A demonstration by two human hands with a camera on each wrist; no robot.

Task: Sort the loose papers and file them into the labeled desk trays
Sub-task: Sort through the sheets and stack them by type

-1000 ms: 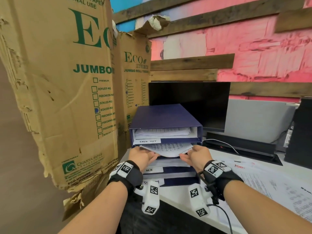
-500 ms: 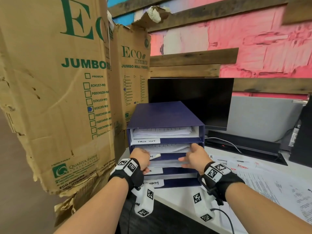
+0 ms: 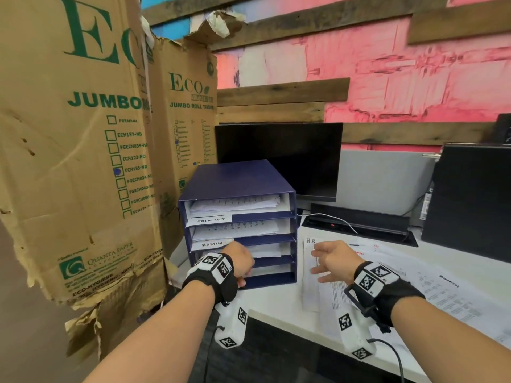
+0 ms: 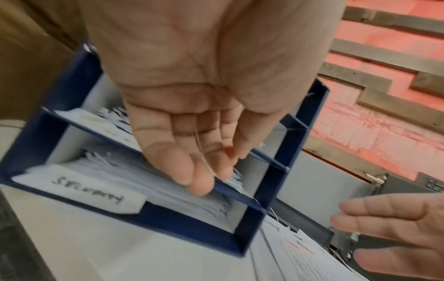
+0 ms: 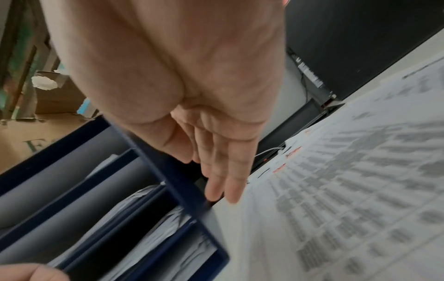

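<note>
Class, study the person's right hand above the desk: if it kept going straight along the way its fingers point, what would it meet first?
Probably the sheet marked HR lying beside the blue tray stack; the right hand hovers open over it, though depth is unclear.

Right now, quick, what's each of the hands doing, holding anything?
Left hand: open, holding nothing, fingertips at a shelf edge of the blue desk tray unit.
Right hand: open, empty, above the loose papers.

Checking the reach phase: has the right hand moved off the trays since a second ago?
Yes. The right hand has left the front of the blue trays and swung right, now open over the loose papers on the desk.
</note>
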